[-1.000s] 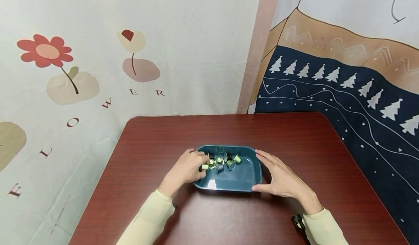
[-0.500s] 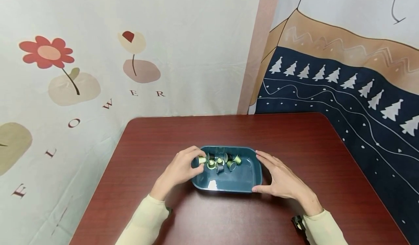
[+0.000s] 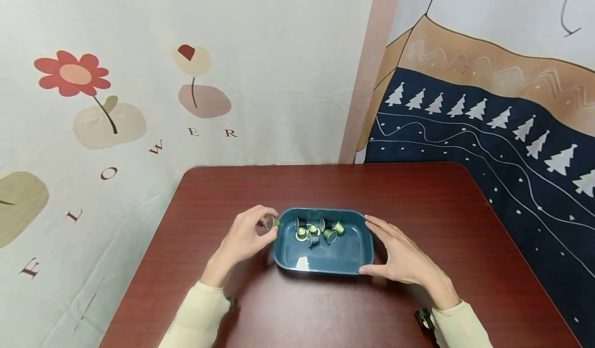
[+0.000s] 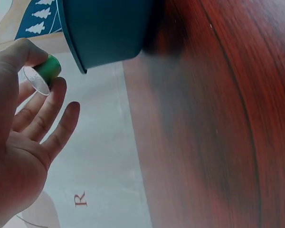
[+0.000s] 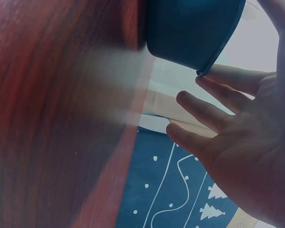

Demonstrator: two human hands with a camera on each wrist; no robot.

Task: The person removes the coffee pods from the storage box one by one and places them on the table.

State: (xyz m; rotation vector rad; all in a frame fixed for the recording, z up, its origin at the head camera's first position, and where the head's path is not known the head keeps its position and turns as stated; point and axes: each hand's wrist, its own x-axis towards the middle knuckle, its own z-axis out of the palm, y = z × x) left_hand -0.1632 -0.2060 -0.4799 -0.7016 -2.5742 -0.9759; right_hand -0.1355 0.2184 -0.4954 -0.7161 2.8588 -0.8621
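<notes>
My left hand (image 3: 243, 235) pinches a green coffee capsule (image 4: 49, 69) between thumb and fingers, just outside the left end of a dark teal rectangular dish (image 3: 344, 259). The capsule's pale silver lid shows in the left wrist view, where the other fingers spread away from it. Inside the dish, several more capsules (image 3: 330, 236), green and dark ones, lie loosely toward the back and left. At the right end, my right hand (image 3: 403, 255) spans the dish with fairly straight fingers, its thumb at the front corner and fingertips at the back corner of the rim.
The dish stands on a reddish-brown wooden table (image 3: 297, 306) with rounded far corners. Behind it hangs a pale cloth (image 3: 279, 79) with printed flowers and letters. A navy cloth (image 3: 446, 126) with white trees hangs at the right.
My left hand has lifted a capsule out of the dish and carried it left past the rim. My right hand keeps its place at the right end.
</notes>
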